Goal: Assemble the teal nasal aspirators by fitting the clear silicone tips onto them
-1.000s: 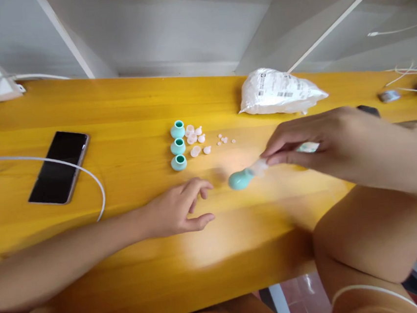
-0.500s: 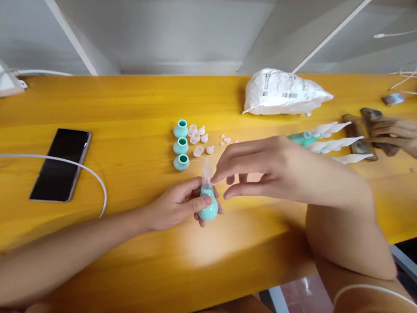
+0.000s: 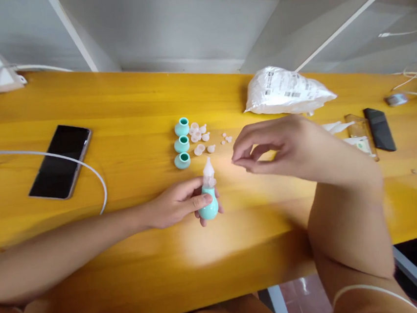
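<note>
Your left hand (image 3: 179, 204) is holding a glossy mint-green bulb (image 3: 209, 210) topped with a translucent pointed nozzle (image 3: 208, 170); rightward, your right hand (image 3: 275, 142) is hovering, fingertips pinching narrowly.

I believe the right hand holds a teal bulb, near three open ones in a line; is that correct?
Not quite: in the head view, the left hand holds the teal bulb, near the three open ones in a line.
</note>
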Available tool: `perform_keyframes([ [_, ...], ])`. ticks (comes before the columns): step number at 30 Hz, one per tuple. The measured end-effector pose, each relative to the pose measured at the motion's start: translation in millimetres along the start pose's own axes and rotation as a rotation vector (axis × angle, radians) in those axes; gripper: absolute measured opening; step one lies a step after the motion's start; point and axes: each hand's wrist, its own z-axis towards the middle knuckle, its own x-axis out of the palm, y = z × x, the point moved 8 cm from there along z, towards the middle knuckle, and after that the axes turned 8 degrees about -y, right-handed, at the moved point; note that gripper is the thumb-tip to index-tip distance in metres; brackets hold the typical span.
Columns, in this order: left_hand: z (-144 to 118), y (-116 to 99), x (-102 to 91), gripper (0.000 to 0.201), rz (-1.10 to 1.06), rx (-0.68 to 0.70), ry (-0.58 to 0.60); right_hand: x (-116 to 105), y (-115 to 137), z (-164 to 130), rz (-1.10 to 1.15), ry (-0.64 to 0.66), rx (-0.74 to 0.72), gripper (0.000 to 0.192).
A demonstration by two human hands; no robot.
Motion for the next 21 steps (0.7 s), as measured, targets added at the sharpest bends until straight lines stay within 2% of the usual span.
perform_keyframes([
  [3,0,2,-2.9,0.053,0.021,0.010,-0.015,4,-54,13,-0.133,0.033,0.229,0.015],
  [5,0,3,-4.5,0.052,0.035,0.028,-0.022,12,-85,22,-0.217,0.067,0.319,0.011],
  [7,1,3,-5.2,0.053,0.055,0.039,-0.023,19,-104,29,-0.251,0.093,0.366,0.013],
  [10,0,3,-5.3,0.053,0.107,0.046,-0.017,21,-113,30,-0.241,0.102,0.421,0.012],
  [12,-1,4,-6.4,0.053,0.150,0.049,-0.019,15,-110,25,-0.254,0.079,0.450,0.008],
  [15,-3,3,-8.8,0.052,0.201,0.060,-0.021,5,-87,18,-0.250,0.020,0.385,0.022],
  [17,-3,3,-9.7,0.050,0.219,0.063,-0.012,9,-61,15,-0.095,0.030,0.268,0.029],
  [21,-2,4,-10.0,0.043,0.231,0.069,-0.009,38,-10,14,0.321,0.183,0.031,0.031],
])
